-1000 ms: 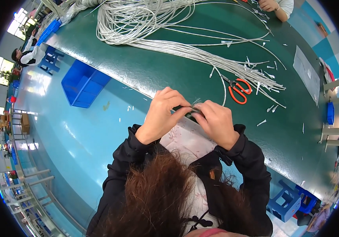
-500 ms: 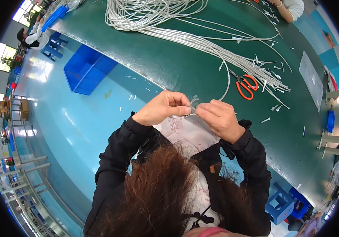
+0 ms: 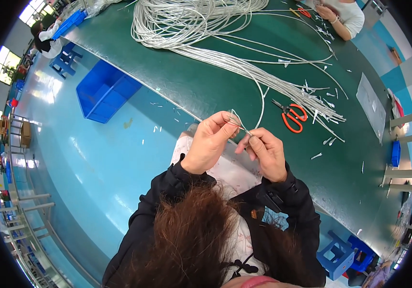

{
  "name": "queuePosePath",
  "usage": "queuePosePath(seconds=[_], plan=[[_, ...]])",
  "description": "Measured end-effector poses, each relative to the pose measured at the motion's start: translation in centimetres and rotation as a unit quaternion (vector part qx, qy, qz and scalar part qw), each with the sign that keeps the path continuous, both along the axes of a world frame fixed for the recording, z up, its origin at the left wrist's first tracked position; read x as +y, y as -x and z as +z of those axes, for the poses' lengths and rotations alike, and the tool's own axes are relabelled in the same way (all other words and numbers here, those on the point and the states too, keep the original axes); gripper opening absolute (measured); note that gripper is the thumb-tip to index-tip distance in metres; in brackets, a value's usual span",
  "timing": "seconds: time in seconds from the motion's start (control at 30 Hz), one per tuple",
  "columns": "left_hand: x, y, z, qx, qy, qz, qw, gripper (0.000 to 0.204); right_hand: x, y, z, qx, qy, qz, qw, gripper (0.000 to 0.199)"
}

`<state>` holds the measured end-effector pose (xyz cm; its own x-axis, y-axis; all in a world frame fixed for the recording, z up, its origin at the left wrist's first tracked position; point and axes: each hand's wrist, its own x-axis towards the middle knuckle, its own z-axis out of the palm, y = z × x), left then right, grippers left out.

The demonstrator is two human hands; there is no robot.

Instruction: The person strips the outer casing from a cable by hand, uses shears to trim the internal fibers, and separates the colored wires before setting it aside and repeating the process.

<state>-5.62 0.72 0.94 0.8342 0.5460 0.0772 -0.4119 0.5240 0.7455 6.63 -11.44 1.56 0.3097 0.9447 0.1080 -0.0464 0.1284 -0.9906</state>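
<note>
Both hands are raised in front of me at the table's near edge. My left hand (image 3: 209, 142) pinches thin inner wires, red and white, that split from the end of a cable (image 3: 263, 103). My right hand (image 3: 267, 154) grips that same cable just below the split, between thumb and fingers. From there the cable runs up to a bundle of grey-white cables (image 3: 230, 58) spread over the green table. Orange-handled snips (image 3: 291, 116) lie on the table to the right of my hands, slightly open. The exact wire tips are partly hidden by my left fingers.
The green table (image 3: 201, 89) carries white scraps (image 3: 316, 156) and a clear plastic sheet (image 3: 371, 108). A blue bin (image 3: 105, 91) stands on the floor at left. Blue stools (image 3: 336, 257) stand lower right. Another person's hand (image 3: 327, 13) works at the far right.
My hands have tilted, and the left has turned upward. Frayed strands showed beside the left fingers before; now separated red and white wires show between the hands. The whole view has shifted slightly.
</note>
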Motion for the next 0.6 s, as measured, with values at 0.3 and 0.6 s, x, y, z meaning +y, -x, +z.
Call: queuePosePath(seconds=[0.3, 0.6], plan=[[-0.1, -0.6, 0.5, 0.032, -0.003, 0.075, 0.997, 0.006, 0.4, 0.0, 0.2, 0.259, -0.006, 0.025, 0.966, 0.022], [0.2, 0.7, 2.5, 0.097, -0.638, 0.423, 0.636, 0.02, 0.4, -0.6, 0.5, 0.274, 0.024, -0.007, 0.961, 0.021]])
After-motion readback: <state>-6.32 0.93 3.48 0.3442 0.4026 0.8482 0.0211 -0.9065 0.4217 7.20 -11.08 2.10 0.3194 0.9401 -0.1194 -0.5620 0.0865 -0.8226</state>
